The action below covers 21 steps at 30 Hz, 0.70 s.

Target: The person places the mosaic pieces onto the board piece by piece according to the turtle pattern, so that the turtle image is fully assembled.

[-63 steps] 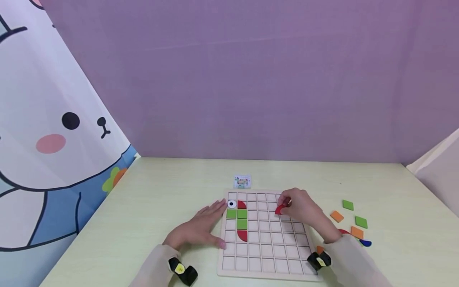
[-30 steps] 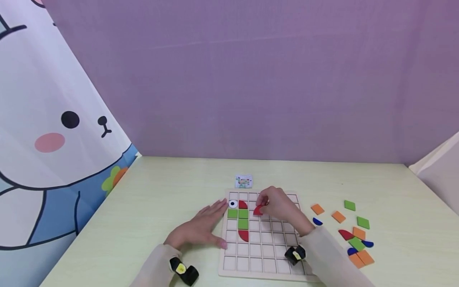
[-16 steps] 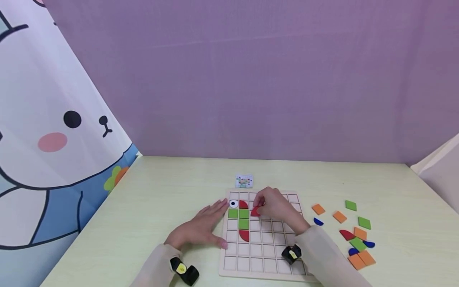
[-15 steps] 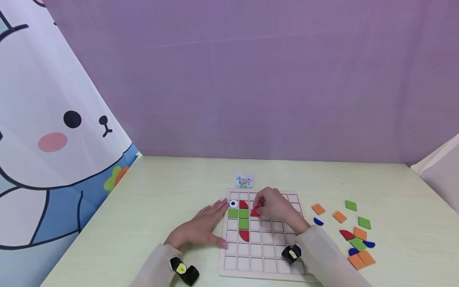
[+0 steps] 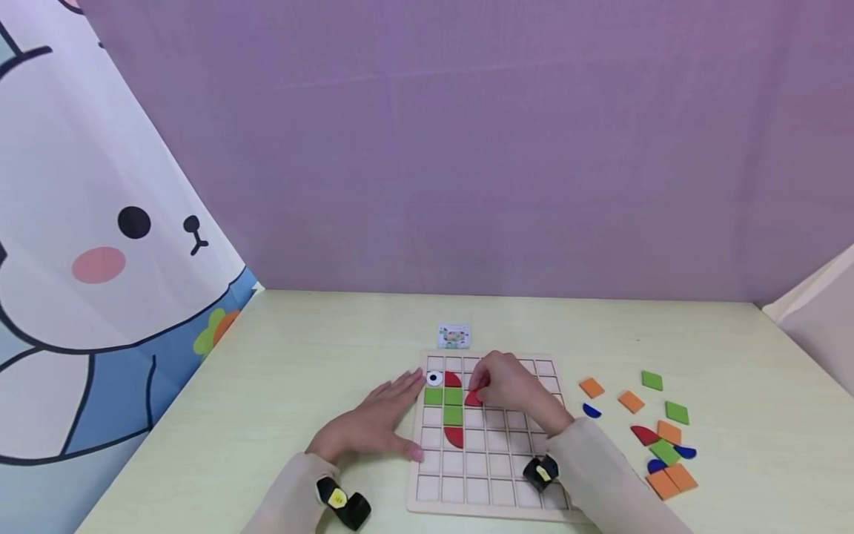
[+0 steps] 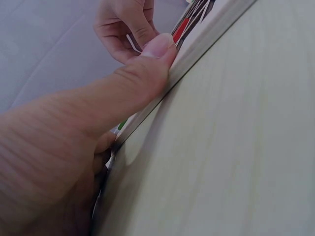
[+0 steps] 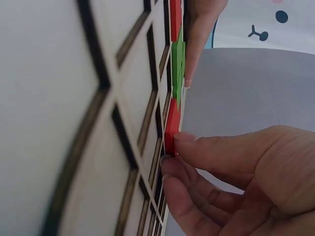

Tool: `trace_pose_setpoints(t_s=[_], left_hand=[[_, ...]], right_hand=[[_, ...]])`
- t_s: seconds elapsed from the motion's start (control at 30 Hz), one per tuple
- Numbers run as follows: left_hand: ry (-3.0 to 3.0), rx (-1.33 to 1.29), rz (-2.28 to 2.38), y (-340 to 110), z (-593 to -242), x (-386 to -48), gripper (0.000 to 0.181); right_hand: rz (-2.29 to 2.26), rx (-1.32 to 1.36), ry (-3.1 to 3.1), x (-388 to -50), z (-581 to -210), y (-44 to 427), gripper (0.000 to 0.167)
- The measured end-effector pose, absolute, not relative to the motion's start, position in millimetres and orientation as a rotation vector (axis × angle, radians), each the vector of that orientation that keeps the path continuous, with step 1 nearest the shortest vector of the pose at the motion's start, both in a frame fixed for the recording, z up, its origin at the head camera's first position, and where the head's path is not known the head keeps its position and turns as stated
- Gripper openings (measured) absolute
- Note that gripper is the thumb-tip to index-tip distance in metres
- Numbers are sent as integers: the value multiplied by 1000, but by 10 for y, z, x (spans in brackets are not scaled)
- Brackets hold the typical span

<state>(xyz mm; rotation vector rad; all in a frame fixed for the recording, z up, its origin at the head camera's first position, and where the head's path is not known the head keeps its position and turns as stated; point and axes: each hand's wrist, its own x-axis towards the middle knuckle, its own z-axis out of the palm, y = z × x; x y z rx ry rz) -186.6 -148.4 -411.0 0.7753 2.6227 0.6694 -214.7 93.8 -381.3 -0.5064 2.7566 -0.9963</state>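
Note:
My right hand pinches a red quarter-round tile between thumb and fingertips, over a third-column cell of the wooden grid board. In the right wrist view the red tile sits low at the grid beside the green tiles; whether it lies fully flat is hard to tell. Fingers spread, my left hand rests along the board's left edge, its thumb touching the rim. On the board lie a round eye tile, green squares and two more red quarter-rounds.
Loose tiles lie right of the board: orange squares, green squares, blue half-rounds and a red quarter-round. A small picture card lies behind the board. A purple cloth hangs behind the table.
My right hand has carried the red tile leftward across the board to the third column, then slightly down toward the cell. The left hand has stayed in place.

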Motion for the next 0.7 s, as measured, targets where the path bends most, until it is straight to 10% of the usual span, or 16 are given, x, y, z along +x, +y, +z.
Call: trace_pose_setpoints(t_s=[0.7], left_hand=[[2623, 763, 662, -1482, -4127, -1878, 112]], right_hand=[[-934, -514, 2780, -2132, -3801, 927, 15]])
